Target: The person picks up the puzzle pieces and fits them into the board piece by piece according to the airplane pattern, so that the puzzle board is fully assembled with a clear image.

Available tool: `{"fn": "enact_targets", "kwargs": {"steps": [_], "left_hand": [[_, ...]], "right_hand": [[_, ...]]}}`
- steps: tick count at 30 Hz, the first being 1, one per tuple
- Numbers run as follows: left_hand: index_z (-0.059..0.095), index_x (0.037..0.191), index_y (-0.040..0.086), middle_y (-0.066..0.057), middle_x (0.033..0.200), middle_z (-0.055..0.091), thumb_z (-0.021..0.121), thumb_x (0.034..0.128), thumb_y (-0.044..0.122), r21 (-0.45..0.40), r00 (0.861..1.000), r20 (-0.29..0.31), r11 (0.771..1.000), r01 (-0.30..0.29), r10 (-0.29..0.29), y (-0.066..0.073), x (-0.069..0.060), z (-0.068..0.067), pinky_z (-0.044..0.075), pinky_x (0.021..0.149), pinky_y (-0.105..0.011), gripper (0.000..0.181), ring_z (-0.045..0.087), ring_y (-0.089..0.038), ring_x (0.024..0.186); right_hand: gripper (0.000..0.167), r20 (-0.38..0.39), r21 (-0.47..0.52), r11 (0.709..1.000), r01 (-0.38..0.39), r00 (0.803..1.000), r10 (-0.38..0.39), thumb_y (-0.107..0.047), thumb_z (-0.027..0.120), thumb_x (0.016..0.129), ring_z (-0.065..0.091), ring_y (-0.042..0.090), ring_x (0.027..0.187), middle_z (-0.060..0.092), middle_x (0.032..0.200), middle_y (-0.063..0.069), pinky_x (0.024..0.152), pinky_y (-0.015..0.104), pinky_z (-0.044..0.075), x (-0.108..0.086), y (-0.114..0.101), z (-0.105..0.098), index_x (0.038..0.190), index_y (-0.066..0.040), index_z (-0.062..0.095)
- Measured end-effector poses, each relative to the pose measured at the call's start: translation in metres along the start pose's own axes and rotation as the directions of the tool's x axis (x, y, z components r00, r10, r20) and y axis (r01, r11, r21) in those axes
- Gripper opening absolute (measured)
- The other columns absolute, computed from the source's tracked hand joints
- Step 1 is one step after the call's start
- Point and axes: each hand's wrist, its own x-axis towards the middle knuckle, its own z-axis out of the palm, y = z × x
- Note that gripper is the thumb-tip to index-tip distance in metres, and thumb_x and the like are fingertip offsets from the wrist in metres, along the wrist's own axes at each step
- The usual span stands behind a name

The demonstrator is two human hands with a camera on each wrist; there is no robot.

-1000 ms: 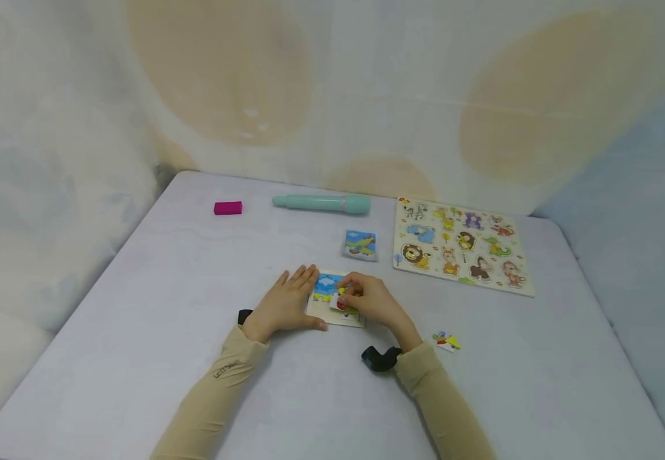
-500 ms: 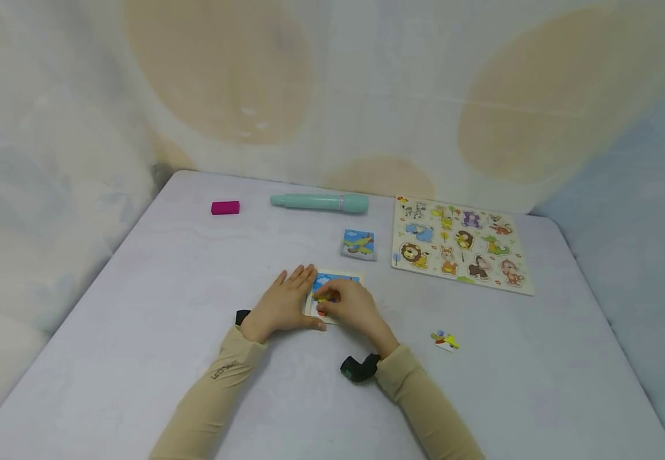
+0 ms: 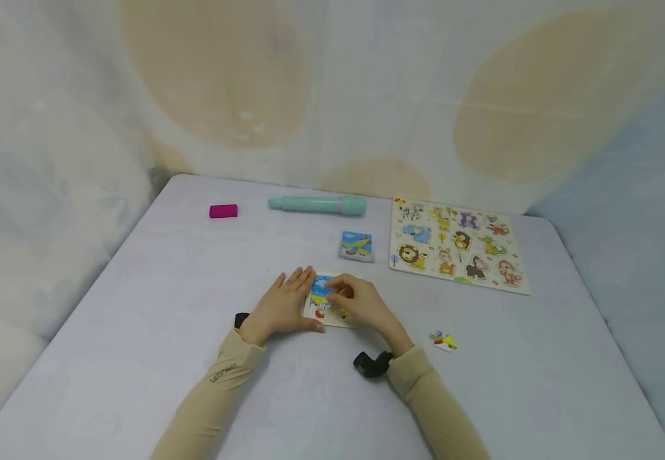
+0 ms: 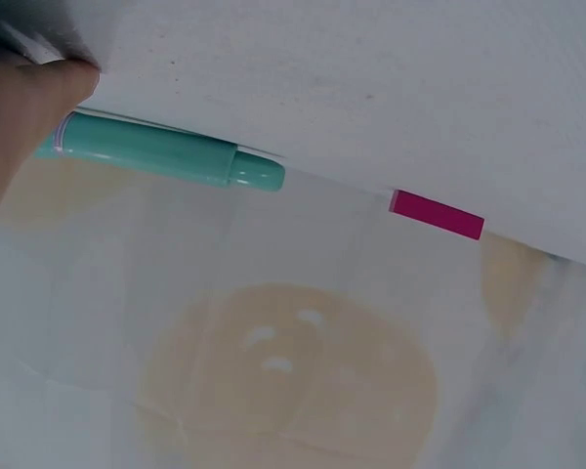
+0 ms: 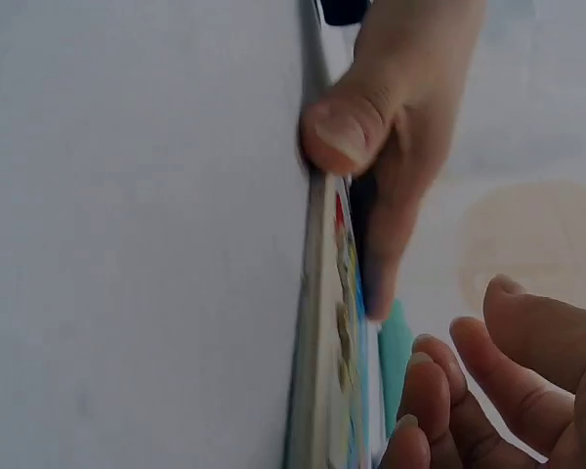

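Observation:
A small square picture puzzle lies on the table in the head view, with blue and yellow picture pieces in its wooden tray. My left hand rests flat along its left side, fingers spread and thumb by the lower left corner. Over the puzzle's right part hovers my right hand, covering some pieces. In the right wrist view, the right hand's thumb and loosely bent fingers stand apart, and nothing shows between them. A piece with a red patch lies in the tray's lower left.
Several loose puzzle pieces lie to the right. Behind the puzzle is a small airplane-picture block. Farther back are a teal marker-shaped tube, a magenta block and a large animal puzzle board.
My right hand has brought a puzzle piece to the tray's lower left, let it go there and drawn back a little to the right. The left hand has stayed in place.

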Motion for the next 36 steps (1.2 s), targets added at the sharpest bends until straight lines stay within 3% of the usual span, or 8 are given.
{"fn": "enact_targets", "kwargs": {"steps": [7, 12, 17, 20, 28, 36], "left_hand": [[0.02, 0.154, 0.005, -0.01, 0.163, 0.017, 0.071, 0.0724, 0.067, 0.007, 1.0, -0.002, 1.0, 0.006, -0.006, 0.001, 0.003, 0.0, 0.013, 0.122, -0.053, 0.115, 0.014, -0.029, 0.151], [0.02, 0.154, 0.005, -0.01, 0.163, 0.017, 0.071, 0.0724, 0.067, 0.011, 1.0, 0.002, 1.0, 0.006, -0.006, 0.001, 0.003, 0.0, 0.013, 0.122, -0.053, 0.115, 0.014, -0.029, 0.151], [0.019, 0.155, 0.006, -0.009, 0.163, 0.016, 0.071, 0.0725, 0.067, 0.01, 1.0, 0.011, 1.0, 0.01, -0.01, 0.001, 0.002, 0.002, 0.012, 0.122, -0.052, 0.115, 0.013, -0.028, 0.152], [0.018, 0.155, 0.005, -0.009, 0.163, 0.016, 0.07, 0.0728, 0.067, 0.013, 1.0, 0.014, 1.0, 0.01, -0.01, 0.001, 0.0, 0.003, 0.012, 0.122, -0.052, 0.115, 0.013, -0.028, 0.152], [0.017, 0.155, 0.006, -0.009, 0.163, 0.015, 0.071, 0.0724, 0.067, 0.006, 1.0, 0.013, 1.0, 0.026, -0.027, 0.001, 0.001, 0.003, 0.011, 0.123, -0.052, 0.116, 0.012, -0.027, 0.152], [0.019, 0.155, 0.005, -0.01, 0.163, 0.016, 0.072, 0.0724, 0.066, 0.011, 1.0, 0.012, 1.0, 0.018, -0.018, 0.003, 0.0, 0.004, 0.012, 0.122, -0.053, 0.115, 0.013, -0.028, 0.152]], "right_hand": [[0.027, -0.068, 0.035, 0.993, -0.11, 0.991, 0.112, -0.022, 0.059, 0.097, 0.06, 0.018, 0.09, 0.067, 0.108, 0.01, 0.072, 0.027, 0.05, -0.031, 0.035, -0.056, 0.12, -0.01, 0.064], [0.034, -0.148, 0.058, 0.988, -0.144, 0.977, 0.151, -0.025, 0.057, 0.098, 0.063, 0.013, 0.094, 0.067, 0.115, 0.017, 0.075, 0.024, 0.053, -0.062, 0.063, -0.092, 0.125, -0.004, 0.061], [0.043, -0.188, 0.097, 0.964, -0.246, 0.947, 0.261, -0.034, 0.055, 0.099, 0.059, -0.003, 0.091, 0.064, 0.122, 0.018, 0.075, 0.019, 0.053, -0.092, 0.079, -0.111, 0.13, -0.004, 0.057], [0.042, -0.186, 0.114, 0.954, -0.279, 0.937, 0.296, -0.029, 0.057, 0.098, 0.057, -0.007, 0.088, 0.064, 0.123, 0.019, 0.073, 0.019, 0.052, -0.106, 0.086, -0.114, 0.13, -0.002, 0.056], [0.042, -0.145, 0.053, 0.977, -0.205, 0.967, 0.21, -0.019, 0.064, 0.094, 0.058, -0.005, 0.089, 0.065, 0.119, 0.02, 0.077, 0.015, 0.05, -0.12, 0.102, -0.122, 0.13, -0.001, 0.055], [0.069, -0.056, -0.035, 0.987, -0.156, 0.987, 0.154, -0.018, 0.081, 0.077, 0.053, 0.005, 0.092, 0.062, 0.12, 0.01, 0.077, 0.018, 0.047, -0.133, 0.111, -0.124, 0.139, -0.011, 0.05]]}}
